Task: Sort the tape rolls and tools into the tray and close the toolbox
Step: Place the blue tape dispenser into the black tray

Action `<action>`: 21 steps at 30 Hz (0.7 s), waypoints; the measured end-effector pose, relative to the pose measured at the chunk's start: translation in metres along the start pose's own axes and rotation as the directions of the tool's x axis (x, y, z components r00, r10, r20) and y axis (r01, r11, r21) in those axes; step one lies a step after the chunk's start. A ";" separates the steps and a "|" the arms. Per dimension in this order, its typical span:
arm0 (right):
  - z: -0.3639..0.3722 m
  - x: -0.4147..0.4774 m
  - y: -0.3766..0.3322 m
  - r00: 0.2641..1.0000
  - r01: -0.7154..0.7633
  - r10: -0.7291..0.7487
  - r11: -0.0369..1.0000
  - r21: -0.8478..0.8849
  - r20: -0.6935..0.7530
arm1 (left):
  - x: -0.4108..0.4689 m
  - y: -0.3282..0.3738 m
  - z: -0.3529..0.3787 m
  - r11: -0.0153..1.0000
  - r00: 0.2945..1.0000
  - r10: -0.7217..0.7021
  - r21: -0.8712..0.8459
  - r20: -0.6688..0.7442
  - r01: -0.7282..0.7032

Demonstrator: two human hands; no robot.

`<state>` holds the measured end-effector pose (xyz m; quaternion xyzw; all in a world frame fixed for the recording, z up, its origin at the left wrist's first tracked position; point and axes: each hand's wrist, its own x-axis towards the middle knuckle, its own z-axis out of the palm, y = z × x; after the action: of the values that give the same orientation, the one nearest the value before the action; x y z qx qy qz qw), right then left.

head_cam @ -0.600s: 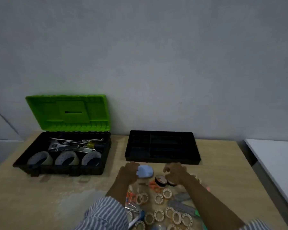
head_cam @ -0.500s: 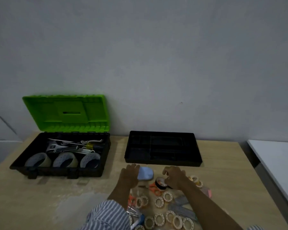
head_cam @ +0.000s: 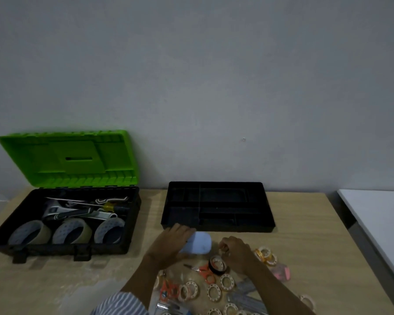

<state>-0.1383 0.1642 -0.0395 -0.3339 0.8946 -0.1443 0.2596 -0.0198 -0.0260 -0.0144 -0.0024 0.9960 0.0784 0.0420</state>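
The pale wooden table [head_cam: 305, 246] carried an open toolbox [head_cam: 55, 249] at left, a black tray [head_cam: 216, 228] beside it, and tape rolls [head_cam: 214, 292] and orange scissors [head_cam: 206, 272] scattered in front.

**Ahead of the left hand's [head_cam: 172, 242] fingers:** front wall of the tray [head_cam: 225, 227] just beyond; its compartments are open from above.
**Between the hands:** a pale blue piece [head_cam: 199, 243], gripped by the left hand, fills the gap.
**Below the right hand's [head_cam: 236, 252] fingers:** black tape roll [head_cam: 217, 266], orange scissors [head_cam: 206, 272] and small tape rolls [head_cam: 214, 292], crowded together.
**Left of the left fingers:** a bare strip of table [head_cam: 146, 235] up to the toolbox [head_cam: 130, 223] wall.
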 end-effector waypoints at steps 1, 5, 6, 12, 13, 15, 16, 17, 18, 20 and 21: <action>0.000 0.000 0.000 1.000 0.005 -0.005 1.000 -0.003 -0.001 | 0.002 -0.005 -0.001 1.000 1.000 0.005 -0.002 0.007 -0.005; 0.003 0.002 0.001 1.000 0.015 -0.014 1.000 0.025 -0.014 | 0.017 -0.025 -0.017 0.994 0.995 -0.101 0.035 -0.015 0.101; 0.003 0.002 0.001 1.000 0.016 -0.016 0.999 0.030 -0.018 | 0.022 -0.028 -0.019 0.990 0.990 -0.137 0.038 -0.029 0.138; 0.008 0.006 0.006 0.999 0.033 -0.032 0.999 0.037 -0.017 | 0.047 -0.036 -0.012 0.946 0.949 -0.314 0.088 0.011 0.311; 0.009 0.007 0.006 0.999 0.028 -0.028 0.999 0.036 -0.016 | 0.050 -0.038 -0.011 0.947 0.948 -0.317 0.064 0.021 0.315; 0.009 0.008 0.006 1.000 0.016 -0.016 1.000 0.022 -0.011 | 0.056 -0.042 -0.010 0.950 0.949 -0.312 -0.020 0.043 0.313; 0.010 0.009 0.006 1.000 0.013 -0.013 1.000 0.012 -0.008 | 0.059 -0.046 -0.010 0.952 0.953 -0.297 -0.054 0.063 0.300; 0.010 0.009 0.006 1.000 0.010 -0.009 1.000 0.005 -0.004 | 0.061 -0.049 -0.009 0.957 0.957 -0.276 -0.069 0.093 0.282; 0.010 0.010 0.006 1.000 0.011 -0.011 1.000 0.001 -0.003 | 0.063 -0.051 -0.009 0.960 0.956 -0.263 -0.068 0.132 0.273; 0.011 0.010 0.006 1.000 0.024 -0.024 1.000 -0.017 -0.001 | 0.064 -0.053 -0.007 0.958 0.945 -0.267 -0.057 0.187 0.282; 0.011 0.010 0.005 0.999 0.033 -0.033 0.999 -0.029 0.002 | 0.065 -0.054 -0.006 0.955 0.941 -0.275 -0.053 0.197 0.291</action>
<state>-0.1413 0.1605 -0.0544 -0.3523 0.8909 -0.1353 0.2529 -0.0843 -0.0798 -0.0227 -0.1398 0.9729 0.1119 0.1461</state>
